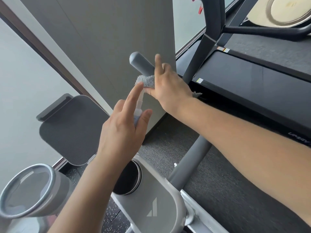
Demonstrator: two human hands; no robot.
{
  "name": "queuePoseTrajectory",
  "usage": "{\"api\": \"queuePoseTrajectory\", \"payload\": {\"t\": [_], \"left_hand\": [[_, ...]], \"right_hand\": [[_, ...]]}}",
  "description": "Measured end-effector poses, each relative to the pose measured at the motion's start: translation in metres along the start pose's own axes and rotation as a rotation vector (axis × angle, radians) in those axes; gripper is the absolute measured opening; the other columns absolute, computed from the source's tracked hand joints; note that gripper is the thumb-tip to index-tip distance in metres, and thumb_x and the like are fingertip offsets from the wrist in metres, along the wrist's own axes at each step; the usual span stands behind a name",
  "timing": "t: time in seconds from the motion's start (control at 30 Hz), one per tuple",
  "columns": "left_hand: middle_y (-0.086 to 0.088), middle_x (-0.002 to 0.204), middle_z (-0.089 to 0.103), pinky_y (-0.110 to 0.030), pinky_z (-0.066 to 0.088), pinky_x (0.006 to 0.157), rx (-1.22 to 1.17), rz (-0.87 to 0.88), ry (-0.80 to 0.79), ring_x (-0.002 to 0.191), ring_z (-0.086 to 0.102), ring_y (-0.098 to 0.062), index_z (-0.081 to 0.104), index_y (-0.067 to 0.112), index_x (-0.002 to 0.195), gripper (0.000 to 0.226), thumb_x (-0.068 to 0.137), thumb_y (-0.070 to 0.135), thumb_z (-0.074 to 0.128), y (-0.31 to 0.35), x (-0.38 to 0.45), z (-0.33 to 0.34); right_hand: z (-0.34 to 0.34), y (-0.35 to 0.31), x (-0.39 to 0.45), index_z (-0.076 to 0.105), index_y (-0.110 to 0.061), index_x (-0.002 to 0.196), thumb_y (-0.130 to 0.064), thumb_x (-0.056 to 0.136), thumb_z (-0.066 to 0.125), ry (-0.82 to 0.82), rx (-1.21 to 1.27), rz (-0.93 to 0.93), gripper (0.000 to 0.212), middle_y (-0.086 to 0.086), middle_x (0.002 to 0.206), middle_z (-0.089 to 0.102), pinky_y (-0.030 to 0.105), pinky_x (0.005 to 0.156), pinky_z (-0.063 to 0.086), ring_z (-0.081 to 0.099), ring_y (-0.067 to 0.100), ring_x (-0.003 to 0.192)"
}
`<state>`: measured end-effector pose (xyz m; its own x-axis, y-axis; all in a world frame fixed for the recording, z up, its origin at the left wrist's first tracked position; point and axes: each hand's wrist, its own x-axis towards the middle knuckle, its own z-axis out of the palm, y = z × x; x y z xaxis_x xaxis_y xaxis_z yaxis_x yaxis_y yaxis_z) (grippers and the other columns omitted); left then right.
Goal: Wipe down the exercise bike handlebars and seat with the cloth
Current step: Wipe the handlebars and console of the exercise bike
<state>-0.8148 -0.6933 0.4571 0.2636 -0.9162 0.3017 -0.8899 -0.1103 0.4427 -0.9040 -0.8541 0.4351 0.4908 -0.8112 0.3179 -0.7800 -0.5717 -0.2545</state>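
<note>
The left hand (pixel 123 132) gripped a small spray bottle (pixel 138 108), forefinger raised toward the nozzle. Just beyond, the right hand (pixel 168 88) pressed the grey cloth (pixel 146 81) around the handlebar (pixel 142 63), forefinger extended.

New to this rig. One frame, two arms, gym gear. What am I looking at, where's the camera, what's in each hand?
There is no robot here: a person wears one wide-angle camera on the head, looking forward and down at their own bare hands.

The right hand presses a grey fluffy cloth against the grey handlebar grip of an exercise bike.

The left hand holds a small spray bottle, its nozzle pointing up toward the cloth, with the index finger stretched along it.

Below are the bike's grey console with a dark round cup holder, and a tablet rest to the left. A black treadmill stands on the right.
</note>
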Motion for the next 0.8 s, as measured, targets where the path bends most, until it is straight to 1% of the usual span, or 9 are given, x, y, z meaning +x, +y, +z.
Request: {"api": "queuePoseTrajectory", "payload": {"t": [0.17,0.23,0.33,0.43,0.53,0.6,0.7,0.73,0.8], "left_hand": [[0.008,0.110,0.052,-0.033,0.043,0.076,0.006,-0.014,-0.026,0.086,0.053,-0.020,0.024,0.047,0.147,0.058,0.096,0.044,0.051,-0.001,0.003,0.003],[0.006,0.107,0.053,-0.032,0.041,0.074,0.001,-0.007,-0.031,0.084,0.053,-0.020,0.023,0.047,0.147,0.058,0.096,0.044,0.052,-0.001,0.004,0.004],[0.006,0.106,0.053,-0.029,0.036,0.074,-0.008,-0.006,-0.033,0.084,0.051,-0.018,0.022,0.048,0.147,0.059,0.096,0.044,0.052,-0.001,0.005,0.004],[0.012,0.106,0.048,-0.028,0.035,0.076,-0.003,0.000,-0.037,0.088,0.050,-0.016,0.022,0.048,0.147,0.058,0.096,0.045,0.050,-0.001,0.004,0.003],[0.012,0.109,0.048,-0.028,0.035,0.077,-0.011,0.019,-0.044,0.090,0.051,-0.016,0.023,0.047,0.147,0.058,0.096,0.045,0.050,0.000,0.005,0.001],[0.008,0.114,0.052,-0.028,0.036,0.077,-0.016,0.031,-0.041,0.091,0.051,-0.016,0.024,0.047,0.147,0.057,0.096,0.045,0.050,0.000,0.006,-0.001],[0.006,0.118,0.053,-0.028,0.036,0.077,-0.014,0.051,-0.038,0.092,0.050,-0.015,0.023,0.047,0.148,0.057,0.097,0.045,0.049,-0.002,0.007,-0.005],[0.007,0.117,0.053,-0.029,0.036,0.076,-0.013,0.055,-0.040,0.091,0.050,-0.016,0.022,0.047,0.148,0.058,0.097,0.045,0.049,-0.003,0.007,-0.006],[0.007,0.115,0.053,-0.030,0.038,0.075,-0.006,0.068,-0.037,0.089,0.051,-0.017,0.022,0.046,0.148,0.058,0.097,0.045,0.050,-0.006,0.007,-0.008]], "right_hand": [[-0.006,-0.007,0.010,-0.006,-0.003,0.152,-0.053,0.092,0.050,0.049,0.124,-0.090,0.097,0.018,0.135,0.040,0.041,0.093,0.046,0.054,0.031,0.109],[-0.009,-0.013,0.014,-0.006,-0.002,0.152,-0.048,0.093,0.053,0.100,0.236,-0.139,0.095,0.018,0.139,0.038,0.041,0.095,0.045,0.052,0.030,0.111],[-0.012,-0.016,0.019,-0.004,0.001,0.151,-0.037,0.093,0.057,0.124,0.314,-0.184,0.092,0.018,0.140,0.039,0.034,0.097,0.042,0.050,0.026,0.114],[-0.012,-0.008,0.016,-0.001,-0.001,0.152,-0.041,0.093,0.057,0.030,0.248,-0.138,0.092,0.018,0.141,0.041,0.034,0.100,0.038,0.048,0.028,0.123],[-0.012,0.006,0.004,0.007,-0.004,0.152,-0.045,0.093,0.056,-0.113,0.184,-0.036,0.087,0.019,0.144,0.041,0.041,0.099,0.041,0.047,0.031,0.128],[-0.015,0.018,-0.009,0.018,-0.006,0.148,-0.049,0.091,0.058,-0.200,0.157,0.039,0.082,0.018,0.138,0.048,0.042,0.092,0.045,0.052,0.034,0.123],[-0.019,0.039,-0.039,0.035,-0.008,0.127,-0.048,0.088,0.062,-0.288,0.091,0.107,0.062,0.017,0.120,0.055,0.037,0.076,0.042,0.059,0.037,0.108],[-0.019,0.043,-0.049,0.036,-0.008,0.124,-0.048,0.087,0.063,-0.291,0.057,0.126,0.062,0.017,0.117,0.055,0.037,0.074,0.041,0.060,0.037,0.106],[-0.019,0.044,-0.064,0.029,-0.005,0.134,-0.050,0.085,0.064,-0.261,-0.005,0.141,0.075,0.019,0.120,0.053,0.040,0.077,0.045,0.059,0.037,0.107]]}}
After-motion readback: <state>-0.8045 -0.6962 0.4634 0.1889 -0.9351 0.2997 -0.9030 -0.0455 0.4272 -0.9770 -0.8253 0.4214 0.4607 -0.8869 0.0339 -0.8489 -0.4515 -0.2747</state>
